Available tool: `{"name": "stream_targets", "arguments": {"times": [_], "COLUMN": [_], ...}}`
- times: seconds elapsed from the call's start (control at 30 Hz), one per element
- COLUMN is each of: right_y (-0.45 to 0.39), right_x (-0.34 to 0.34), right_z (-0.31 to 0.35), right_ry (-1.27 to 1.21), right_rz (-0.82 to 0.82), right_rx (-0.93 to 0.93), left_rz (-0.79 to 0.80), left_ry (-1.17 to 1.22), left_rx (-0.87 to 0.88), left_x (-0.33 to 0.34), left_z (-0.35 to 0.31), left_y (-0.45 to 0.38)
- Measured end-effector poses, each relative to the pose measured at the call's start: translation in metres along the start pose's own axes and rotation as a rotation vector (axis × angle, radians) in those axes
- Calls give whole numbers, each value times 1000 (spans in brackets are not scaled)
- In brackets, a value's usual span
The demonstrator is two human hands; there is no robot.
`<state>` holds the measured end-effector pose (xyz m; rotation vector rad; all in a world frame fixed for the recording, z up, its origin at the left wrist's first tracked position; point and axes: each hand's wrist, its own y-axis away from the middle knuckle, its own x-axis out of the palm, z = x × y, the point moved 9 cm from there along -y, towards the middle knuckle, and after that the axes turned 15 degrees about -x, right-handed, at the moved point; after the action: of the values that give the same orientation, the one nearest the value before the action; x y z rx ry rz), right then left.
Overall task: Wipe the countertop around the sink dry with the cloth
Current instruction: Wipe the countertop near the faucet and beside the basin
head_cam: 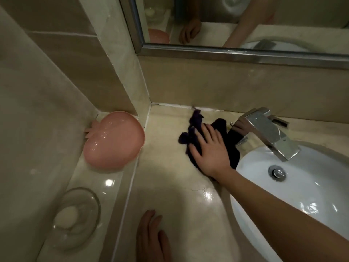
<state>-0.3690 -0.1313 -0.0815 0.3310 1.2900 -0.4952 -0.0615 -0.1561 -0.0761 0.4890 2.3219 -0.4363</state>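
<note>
Right hand (209,150) flat, fingers spread, presses cloth (198,129) on countertop (170,186) mid-frame; left hand (151,237) flat, idle. Risk: cloth snagging faucet (268,129).

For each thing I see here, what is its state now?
cloth: dark, crumpled, flat on countertop beside the faucet
right hand: fingers spread, pressing on cloth
left hand: flat on countertop
faucet: no water visible
glass dish: holds soap
pink dish: leaning against wall
</note>
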Motion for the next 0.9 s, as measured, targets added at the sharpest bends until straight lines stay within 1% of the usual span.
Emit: {"name": "stream_targets", "arguments": {"times": [0.07, 0.13, 0.23, 0.3, 0.37, 0.47, 0.5, 0.53, 0.6, 0.67, 0.7, 0.77, 0.83, 0.9], "right_y": [23, 62, 123, 157, 183, 198, 194, 184, 155, 128, 118, 101, 92, 98], "right_x": [1, 9, 26, 36, 43, 40, 36, 32, 23, 23, 26, 38, 46, 53], "right_z": [12, 48, 127, 163, 179, 173, 162, 145, 111, 102, 108, 129, 160, 194], "right_ry": [-14, -40, -126, -207, -245, -128, -96, -85, -56, 2, 19, 24, 26, -4], "right_rz": [-39, -35, -8, 3, 46, 107, 109, 102, 62, 66, 83, 114, 121, 102], "right_rx": [106, 135, -34, -100, -166, -422, -446, -398, -188, 9, 72, 105, 48, -18], "left_rz": [34, 87, 165, 216, 250, 303, 312, 311, 295, 281, 272, 257, 261, 261], "left_ry": [6, 3, 48, 67, 101, 80, 82, 97, 99, 102, 117, 125, 130, 111], "left_rx": [-17, -40, -148, -184, -249, -345, -359, -365, -392, -462, -511, -599, -659, -635], "left_x": [0, 2, -2, -8, -15, -32, -41, -51, -71, -87, -95, -105, -110, -114], "left_z": [-3, -4, -4, -6, -2, 12, 15, 16, 22, 34, 40, 51, 55, 49], "left_y": [1, 1, 0, 2, 7, 16, 21, 25, 36, 47, 51, 59, 67, 71]}}
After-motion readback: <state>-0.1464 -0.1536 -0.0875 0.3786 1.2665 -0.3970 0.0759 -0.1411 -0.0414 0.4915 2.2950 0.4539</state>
